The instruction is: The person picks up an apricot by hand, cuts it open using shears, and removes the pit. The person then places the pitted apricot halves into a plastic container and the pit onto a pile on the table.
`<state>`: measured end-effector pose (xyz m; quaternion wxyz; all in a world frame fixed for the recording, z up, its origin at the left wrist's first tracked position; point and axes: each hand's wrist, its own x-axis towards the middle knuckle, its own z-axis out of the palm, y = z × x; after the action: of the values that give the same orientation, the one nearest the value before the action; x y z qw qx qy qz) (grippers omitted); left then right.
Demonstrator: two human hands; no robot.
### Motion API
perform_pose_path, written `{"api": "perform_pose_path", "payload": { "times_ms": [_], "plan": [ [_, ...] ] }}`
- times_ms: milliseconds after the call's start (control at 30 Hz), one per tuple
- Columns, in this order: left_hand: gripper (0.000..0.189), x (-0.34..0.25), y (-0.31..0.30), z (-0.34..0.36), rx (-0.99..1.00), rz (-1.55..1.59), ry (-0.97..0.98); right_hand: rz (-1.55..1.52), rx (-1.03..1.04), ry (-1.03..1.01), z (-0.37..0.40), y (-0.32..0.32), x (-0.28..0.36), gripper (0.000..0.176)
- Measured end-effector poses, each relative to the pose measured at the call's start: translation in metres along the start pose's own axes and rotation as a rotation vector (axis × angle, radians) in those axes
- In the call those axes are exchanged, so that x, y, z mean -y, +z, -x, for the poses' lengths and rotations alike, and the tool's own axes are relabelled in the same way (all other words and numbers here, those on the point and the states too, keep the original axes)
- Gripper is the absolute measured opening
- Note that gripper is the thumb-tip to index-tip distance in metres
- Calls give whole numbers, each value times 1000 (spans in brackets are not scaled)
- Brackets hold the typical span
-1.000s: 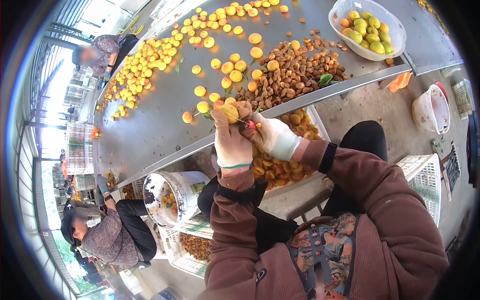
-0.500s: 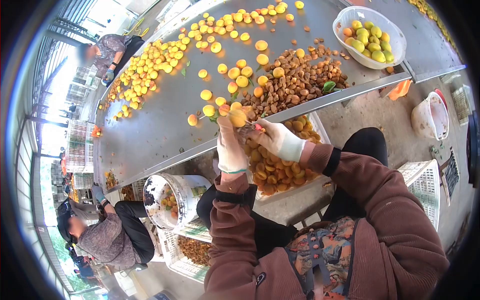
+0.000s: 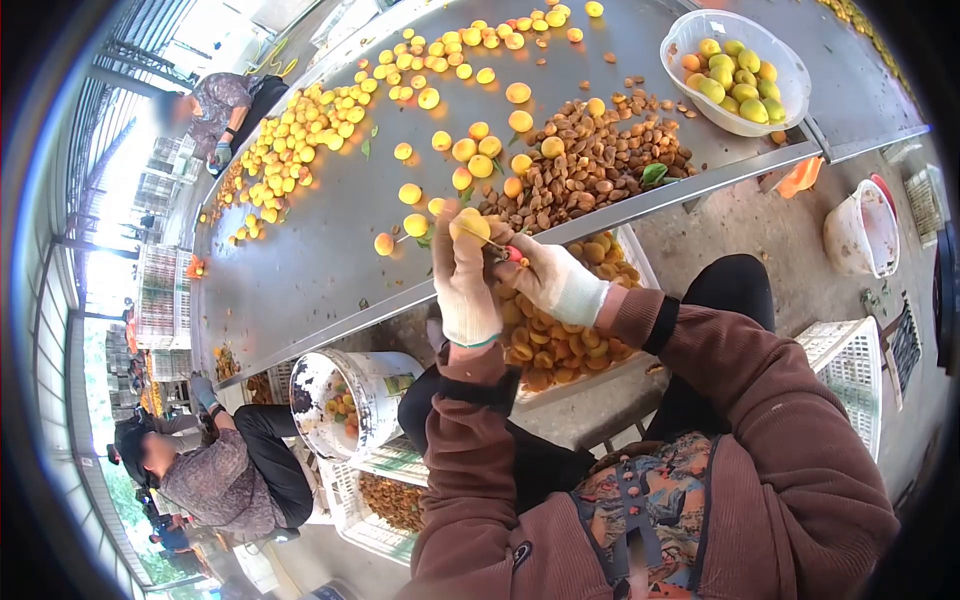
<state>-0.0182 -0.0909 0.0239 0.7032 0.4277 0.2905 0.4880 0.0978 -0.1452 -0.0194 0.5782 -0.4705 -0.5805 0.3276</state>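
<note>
Above the near edge of the metal table, my left hand (image 3: 466, 295), in a whitish glove, has its fingers closed around a yellow apricot (image 3: 470, 227). My right hand (image 3: 562, 285), gloved too, grips a small tool with a red handle (image 3: 515, 254); a thin shaft seems to reach to the fruit. The tool's tip is not clear. Just beyond both hands lies a heap of brown apricot pits (image 3: 590, 165). Below them, a crate holds many orange apricot halves (image 3: 560, 345). Several whole apricots (image 3: 465, 150) lie loose on the table past my left hand.
A pale plastic basin (image 3: 682, 50) of greenish-yellow apricots stands on the table. More apricots (image 3: 310, 130) spread along its far side. Left are a stained white bucket (image 3: 380, 385) and a crate of pits (image 3: 392, 500). Two people (image 3: 225, 470) sit at left. Another bucket (image 3: 845, 240) stands right.
My left hand has turned slightly, and the apricot in it has shifted a little up and left. The right hand stays close beside it with the tool.
</note>
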Motion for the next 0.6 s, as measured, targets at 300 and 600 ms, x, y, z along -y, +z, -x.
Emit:
{"api": "perform_pose_path", "payload": {
  "times_ms": [300,600],
  "plan": [
    [60,7,-9,0,101,-174,-8,93,12,50,3,-1,-5,42],
    [66,14,-16,4,44,133,-162,313,81,142,5,4,-9,42]
  ]
}}
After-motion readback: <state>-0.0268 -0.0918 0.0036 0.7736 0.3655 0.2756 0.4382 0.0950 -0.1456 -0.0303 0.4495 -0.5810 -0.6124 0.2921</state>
